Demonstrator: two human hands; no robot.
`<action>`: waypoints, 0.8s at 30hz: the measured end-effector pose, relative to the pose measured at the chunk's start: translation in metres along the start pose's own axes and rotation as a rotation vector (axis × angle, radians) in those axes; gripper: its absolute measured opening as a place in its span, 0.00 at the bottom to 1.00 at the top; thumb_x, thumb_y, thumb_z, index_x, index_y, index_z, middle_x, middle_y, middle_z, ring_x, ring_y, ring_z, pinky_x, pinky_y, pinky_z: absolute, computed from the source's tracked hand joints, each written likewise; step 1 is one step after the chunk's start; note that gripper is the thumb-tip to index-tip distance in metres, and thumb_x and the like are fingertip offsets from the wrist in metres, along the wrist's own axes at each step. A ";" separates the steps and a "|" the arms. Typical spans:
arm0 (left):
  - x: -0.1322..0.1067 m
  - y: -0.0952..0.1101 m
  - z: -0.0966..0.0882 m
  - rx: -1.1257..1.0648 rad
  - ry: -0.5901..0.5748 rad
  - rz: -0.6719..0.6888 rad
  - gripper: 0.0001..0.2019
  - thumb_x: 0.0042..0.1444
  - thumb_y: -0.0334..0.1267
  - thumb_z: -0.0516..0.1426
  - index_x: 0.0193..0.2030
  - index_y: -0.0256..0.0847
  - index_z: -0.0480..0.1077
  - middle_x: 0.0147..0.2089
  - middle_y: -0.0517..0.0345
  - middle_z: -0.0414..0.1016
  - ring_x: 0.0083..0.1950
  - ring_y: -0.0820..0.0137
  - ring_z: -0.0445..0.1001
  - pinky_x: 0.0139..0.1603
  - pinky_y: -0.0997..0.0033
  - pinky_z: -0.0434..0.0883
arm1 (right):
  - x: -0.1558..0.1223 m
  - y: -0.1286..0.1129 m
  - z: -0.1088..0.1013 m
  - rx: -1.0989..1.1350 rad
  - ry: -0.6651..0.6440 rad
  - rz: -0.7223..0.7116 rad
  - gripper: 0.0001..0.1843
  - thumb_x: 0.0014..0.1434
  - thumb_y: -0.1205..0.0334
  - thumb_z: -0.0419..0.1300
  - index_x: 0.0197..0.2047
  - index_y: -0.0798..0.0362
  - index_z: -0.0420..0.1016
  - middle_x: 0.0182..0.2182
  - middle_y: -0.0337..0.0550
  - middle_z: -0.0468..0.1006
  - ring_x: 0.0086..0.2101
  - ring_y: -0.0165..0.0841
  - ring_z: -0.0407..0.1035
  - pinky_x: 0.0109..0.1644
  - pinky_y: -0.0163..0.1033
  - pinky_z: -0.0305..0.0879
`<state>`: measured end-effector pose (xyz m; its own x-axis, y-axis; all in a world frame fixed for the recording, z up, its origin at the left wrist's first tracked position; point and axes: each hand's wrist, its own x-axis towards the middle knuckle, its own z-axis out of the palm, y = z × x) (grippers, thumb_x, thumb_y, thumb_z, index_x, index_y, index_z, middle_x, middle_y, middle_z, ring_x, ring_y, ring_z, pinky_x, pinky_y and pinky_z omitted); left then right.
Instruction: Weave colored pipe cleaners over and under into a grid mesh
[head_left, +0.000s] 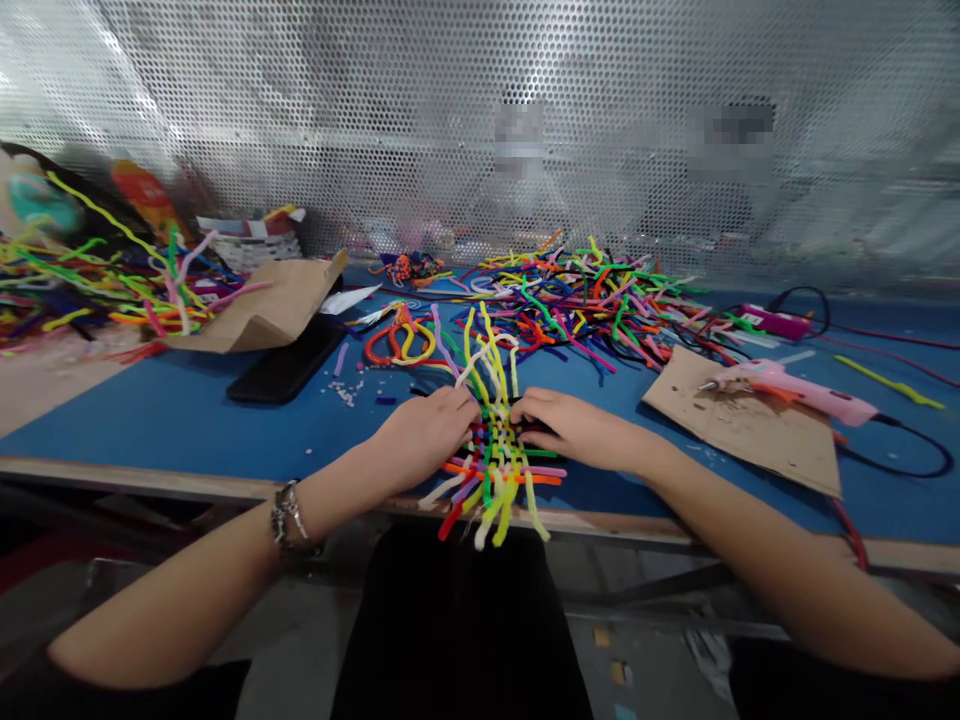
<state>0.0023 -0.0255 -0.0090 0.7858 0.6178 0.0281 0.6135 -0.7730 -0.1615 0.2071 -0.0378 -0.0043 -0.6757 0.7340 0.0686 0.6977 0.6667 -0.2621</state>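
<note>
A woven piece of pipe cleaners (498,445) lies at the table's front edge, its loose ends fanning out on every side in yellow, white, green, pink and orange. My left hand (433,428) is closed at the weave's left edge, fingertips pressed on the strands. On the opposite edge my right hand (574,425) pinches the strands, with thumb and fingers bent toward the weave. The exact strand under each hand's fingertips is hidden. Yellow and white ends stick up between the two hands, and several lower ends hang over the table edge.
A tangled pile of pipe cleaners (592,300) lies behind the hands. To the right, a pink glue gun (802,388) rests on cardboard (750,440), its cord trailing. Leftward are a black phone (281,372), brown paper (274,300) and more pipe cleaners. A perforated metal panel (420,100) stands behind.
</note>
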 end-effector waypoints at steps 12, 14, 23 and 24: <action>-0.005 -0.001 0.008 -0.129 0.082 -0.082 0.14 0.59 0.35 0.50 0.50 0.33 0.62 0.45 0.49 0.66 0.47 0.65 0.65 0.46 0.66 0.65 | -0.002 0.003 0.003 0.031 0.168 0.033 0.07 0.58 0.68 0.52 0.37 0.57 0.70 0.26 0.40 0.71 0.26 0.28 0.64 0.31 0.32 0.60; -0.003 -0.001 0.009 -0.141 0.109 -0.084 0.13 0.60 0.38 0.49 0.49 0.34 0.63 0.45 0.50 0.67 0.46 0.66 0.66 0.44 0.67 0.66 | 0.001 0.007 0.007 0.019 0.209 0.087 0.07 0.57 0.68 0.52 0.39 0.57 0.70 0.24 0.38 0.69 0.24 0.27 0.63 0.30 0.32 0.60; 0.011 0.017 0.000 0.021 0.159 -0.073 0.19 0.59 0.46 0.47 0.49 0.33 0.64 0.48 0.48 0.67 0.49 0.61 0.64 0.44 0.64 0.64 | 0.005 0.010 0.014 -0.203 0.200 0.075 0.08 0.57 0.69 0.52 0.37 0.58 0.71 0.32 0.47 0.69 0.34 0.34 0.65 0.39 0.38 0.61; 0.012 0.018 0.000 -0.006 0.145 -0.081 0.20 0.59 0.46 0.47 0.50 0.33 0.63 0.49 0.48 0.66 0.50 0.61 0.64 0.43 0.65 0.65 | 0.006 0.010 0.013 -0.187 0.191 0.071 0.08 0.57 0.69 0.52 0.36 0.58 0.71 0.32 0.47 0.70 0.34 0.34 0.65 0.39 0.38 0.61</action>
<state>0.0230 -0.0324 -0.0116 0.7365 0.6512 0.1827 0.6754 -0.7226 -0.1471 0.2067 -0.0290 -0.0193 -0.5785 0.7791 0.2413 0.7856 0.6119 -0.0922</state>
